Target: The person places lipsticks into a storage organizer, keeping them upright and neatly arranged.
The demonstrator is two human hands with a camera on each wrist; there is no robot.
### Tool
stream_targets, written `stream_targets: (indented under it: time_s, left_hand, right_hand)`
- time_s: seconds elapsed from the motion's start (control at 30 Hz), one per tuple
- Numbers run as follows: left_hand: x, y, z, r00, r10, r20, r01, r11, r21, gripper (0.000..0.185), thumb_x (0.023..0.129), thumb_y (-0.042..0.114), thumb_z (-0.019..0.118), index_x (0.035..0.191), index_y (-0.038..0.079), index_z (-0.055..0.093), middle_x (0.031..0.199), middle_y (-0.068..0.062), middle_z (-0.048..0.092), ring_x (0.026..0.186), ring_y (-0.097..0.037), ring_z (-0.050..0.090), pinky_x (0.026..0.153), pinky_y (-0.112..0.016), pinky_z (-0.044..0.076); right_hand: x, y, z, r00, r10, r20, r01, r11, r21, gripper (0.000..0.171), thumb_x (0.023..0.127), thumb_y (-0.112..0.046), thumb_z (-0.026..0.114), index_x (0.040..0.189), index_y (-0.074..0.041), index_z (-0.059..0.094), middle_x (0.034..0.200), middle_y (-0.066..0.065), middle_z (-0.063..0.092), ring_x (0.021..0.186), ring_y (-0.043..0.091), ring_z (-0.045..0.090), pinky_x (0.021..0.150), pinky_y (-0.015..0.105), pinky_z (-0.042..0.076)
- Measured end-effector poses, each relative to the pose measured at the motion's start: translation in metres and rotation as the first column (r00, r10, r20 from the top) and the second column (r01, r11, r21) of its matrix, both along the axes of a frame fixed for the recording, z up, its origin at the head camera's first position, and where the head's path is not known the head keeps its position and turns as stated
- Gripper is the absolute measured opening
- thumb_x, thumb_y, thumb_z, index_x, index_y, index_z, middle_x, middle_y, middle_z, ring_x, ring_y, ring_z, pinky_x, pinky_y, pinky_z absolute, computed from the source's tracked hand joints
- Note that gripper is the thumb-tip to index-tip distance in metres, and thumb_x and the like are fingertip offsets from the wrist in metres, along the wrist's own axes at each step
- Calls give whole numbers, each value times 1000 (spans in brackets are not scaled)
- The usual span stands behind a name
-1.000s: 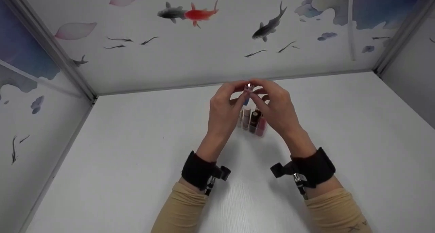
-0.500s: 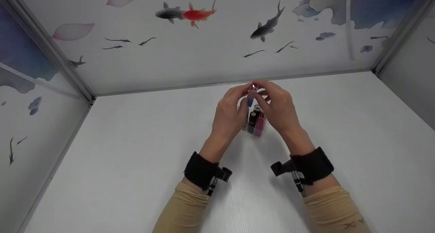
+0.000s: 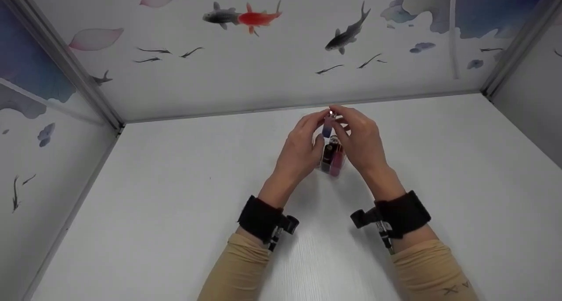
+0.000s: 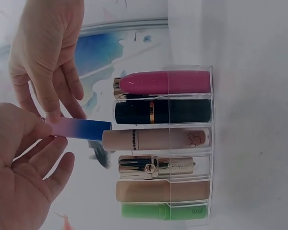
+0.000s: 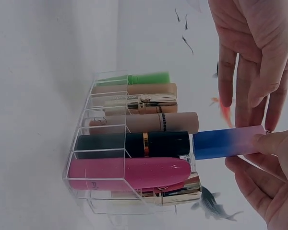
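Note:
Both hands meet over a clear organizer (image 4: 211, 96) in the head view. My right hand (image 3: 362, 136) pinches a pink-to-blue lipstick tube (image 5: 216, 143) near its pink upper end. The tube stands nearly upright, blue end down, close above the caps in the organizer. A shiny tip shows at its top in the head view. My left hand (image 3: 303, 145) has its fingertips at that top end, its thumb apart from the tube. In the front row are a pink tube (image 4: 149, 82), a black lipstick (image 4: 132, 111), a beige tube (image 4: 120, 140) and a gold lipstick (image 4: 139, 167).
A tan tube (image 4: 144, 191) and a green tube (image 4: 144, 211) fill the row's left end. Another gold lipstick (image 5: 182, 195) shows behind the pink tube. The white table (image 3: 175, 213) meets a back wall (image 3: 281, 72) printed with fish; side walls flank it.
My left thumb has come away from the tube and the left hand has shifted right. The tube has moved slightly right and more of its blue end shows.

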State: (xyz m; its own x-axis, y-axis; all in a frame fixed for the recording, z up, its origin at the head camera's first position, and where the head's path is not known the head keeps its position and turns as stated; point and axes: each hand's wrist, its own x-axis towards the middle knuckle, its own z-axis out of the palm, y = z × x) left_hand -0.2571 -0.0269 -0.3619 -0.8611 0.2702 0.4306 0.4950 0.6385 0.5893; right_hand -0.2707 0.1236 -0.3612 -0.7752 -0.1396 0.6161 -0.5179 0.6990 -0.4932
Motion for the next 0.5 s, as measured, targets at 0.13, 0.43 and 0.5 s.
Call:
stream_targets:
  time_s: [0.13, 0.43, 0.5]
  left_hand:
    - [-2, -1, -3, 1000, -3, 22, 4, 999, -45, 51, 101, 5, 52, 151, 14, 40, 148, -5, 50, 137, -15, 53, 113, -25, 43]
    - [-4, -5, -7, 999, -15, 44, 21, 992, -123, 47, 104, 8, 48, 150, 10, 40, 147, -9, 51, 134, -19, 55, 111, -34, 47]
    - [-4, -5, -8, 999, -18, 45, 24, 991, -134, 46, 104, 8, 47, 149, 8, 41, 146, -10, 52, 133, -20, 56, 109, -33, 49]
  right_hand:
    - [-2, 0, -5, 1000, -1, 19, 1, 1000, 11, 34, 97, -8, 65, 130, -3, 63, 120, 14, 71, 101, 28, 72, 84, 39, 61]
    - [-6, 1, -13, 998, 19, 62, -21, 999, 39, 33, 96, -9, 65, 129, -3, 64, 119, 15, 72, 100, 28, 73, 88, 40, 60]
    - [-7, 1, -14, 997, 26, 77, -30, 999, 43, 33, 96, -10, 66, 128, -2, 64, 119, 15, 72, 101, 29, 73, 90, 42, 59]
